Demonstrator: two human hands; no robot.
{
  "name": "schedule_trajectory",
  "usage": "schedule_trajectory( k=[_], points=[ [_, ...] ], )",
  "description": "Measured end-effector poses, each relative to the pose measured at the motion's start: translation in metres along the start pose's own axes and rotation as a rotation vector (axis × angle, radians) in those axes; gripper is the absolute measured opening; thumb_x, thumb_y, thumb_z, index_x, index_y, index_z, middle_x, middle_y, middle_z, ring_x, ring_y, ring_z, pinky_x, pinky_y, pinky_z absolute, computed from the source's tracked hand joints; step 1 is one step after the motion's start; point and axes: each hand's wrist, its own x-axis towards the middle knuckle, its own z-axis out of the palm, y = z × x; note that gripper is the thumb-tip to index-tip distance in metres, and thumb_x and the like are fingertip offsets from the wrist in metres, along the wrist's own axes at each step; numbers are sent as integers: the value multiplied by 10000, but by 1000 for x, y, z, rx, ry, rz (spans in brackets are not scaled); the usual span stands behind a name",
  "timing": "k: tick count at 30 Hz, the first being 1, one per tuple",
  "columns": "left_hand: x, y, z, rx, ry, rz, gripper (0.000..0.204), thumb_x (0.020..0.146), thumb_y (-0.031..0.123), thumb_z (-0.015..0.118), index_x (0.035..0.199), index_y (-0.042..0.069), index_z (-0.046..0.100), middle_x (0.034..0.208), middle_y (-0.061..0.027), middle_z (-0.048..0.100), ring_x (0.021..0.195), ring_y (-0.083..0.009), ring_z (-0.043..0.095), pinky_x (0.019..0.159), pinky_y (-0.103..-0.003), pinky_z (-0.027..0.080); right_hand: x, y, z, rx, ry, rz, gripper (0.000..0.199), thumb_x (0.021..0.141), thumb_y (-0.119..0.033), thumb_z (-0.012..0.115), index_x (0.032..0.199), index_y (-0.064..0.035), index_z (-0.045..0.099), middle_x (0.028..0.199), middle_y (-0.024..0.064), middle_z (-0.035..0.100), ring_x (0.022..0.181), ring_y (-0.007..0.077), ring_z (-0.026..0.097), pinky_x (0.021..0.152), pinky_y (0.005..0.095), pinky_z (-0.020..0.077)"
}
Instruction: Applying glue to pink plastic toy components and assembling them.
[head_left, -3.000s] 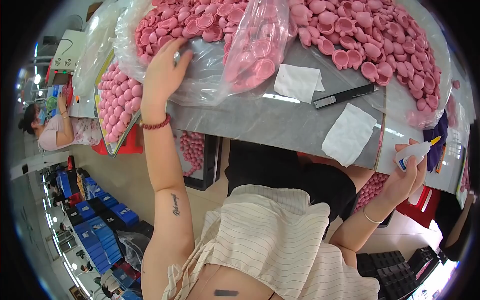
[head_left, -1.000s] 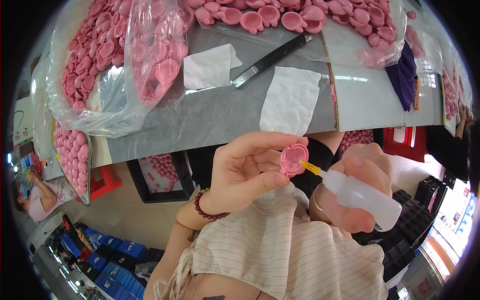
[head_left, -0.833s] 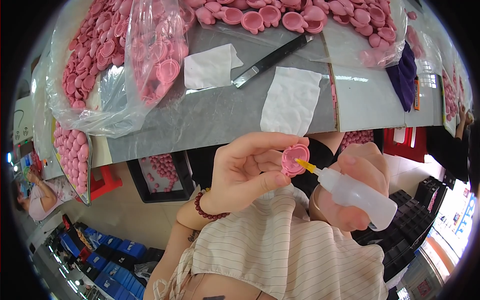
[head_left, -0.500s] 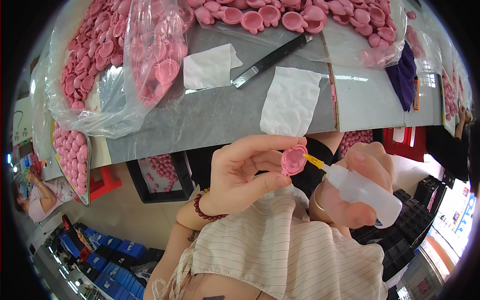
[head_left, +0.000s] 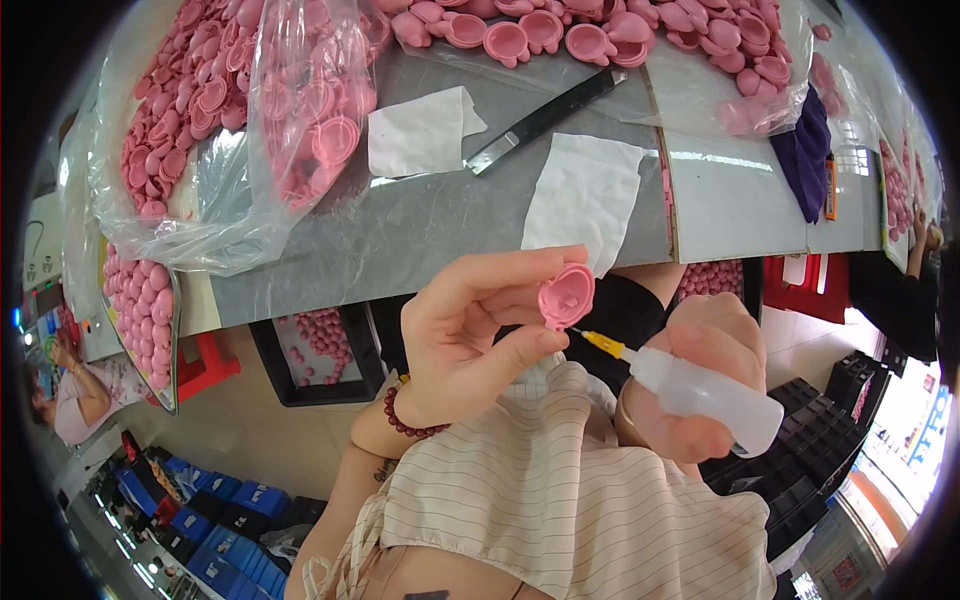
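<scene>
My left hand [head_left: 470,330] pinches a small round pink plastic shell [head_left: 567,296] between thumb and fingers, its hollow side facing me. In my right hand [head_left: 705,370] is a white squeeze bottle [head_left: 705,398] with a yellow needle tip [head_left: 603,344]. The thin needle points up and left, its end close to the shell's lower edge; whether it touches I cannot tell. Both hands are held in front of the table edge, over my lap.
On the grey table [head_left: 420,225] lie two white cloths [head_left: 585,200] [head_left: 418,135] and a black-handled strip-like tool [head_left: 545,122]. Clear plastic bags [head_left: 190,245] and heaps of pink shells [head_left: 505,42] stand behind. A purple cloth [head_left: 800,150] hangs at right; a black crate [head_left: 320,355] sits below.
The left hand has shifted left and slightly up with the shell. The bottle has moved left and down, its tip leaving the shell's inside for its lower edge.
</scene>
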Motion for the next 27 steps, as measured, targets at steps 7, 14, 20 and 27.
schedule_trajectory(
  k=[7, 14, 20, 27],
  points=[
    [3, 8, 3, -71, 139, -119, 464, 708, 115, 649, 1069, -40, 400, 1053, -240, 499, 834, -240, 584, 713, -319, 497, 9, 19, -18, -349, 422, 446, 387, 810, -161, 468, 1098, 82, 383, 1028, 223, 493, 884, 283, 523, 798, 339, 412],
    [4, 13, -2, -198, 110, -215, 544, 696, 247, 668, 1070, -47, 405, 970, -221, 545, 779, -217, 595, 685, -316, 505, 8, 70, -77, -445, 306, 791, 455, 698, -43, 630, 1070, 74, 396, 949, 149, 562, 810, 162, 558, 664, 236, 441],
    [6, 12, 1, -229, 87, -251, 550, 689, 247, 675, 1066, -53, 409, 970, -231, 539, 787, -212, 591, 696, -315, 504, 27, 51, -48, -813, 366, 315, 351, 731, 1, 572, 1051, 36, 434, 935, 95, 560, 863, 162, 513, 651, 230, 415],
    [0, 12, 5, -201, 36, -244, 535, 683, 216, 681, 1056, -60, 415, 988, -248, 521, 851, -225, 574, 690, -323, 513, 67, 81, 18, -469, -675, 237, 228, 731, -29, 470, 936, -29, 570, 1003, 120, 544, 922, 289, 480, 848, 338, 339]
  ],
)
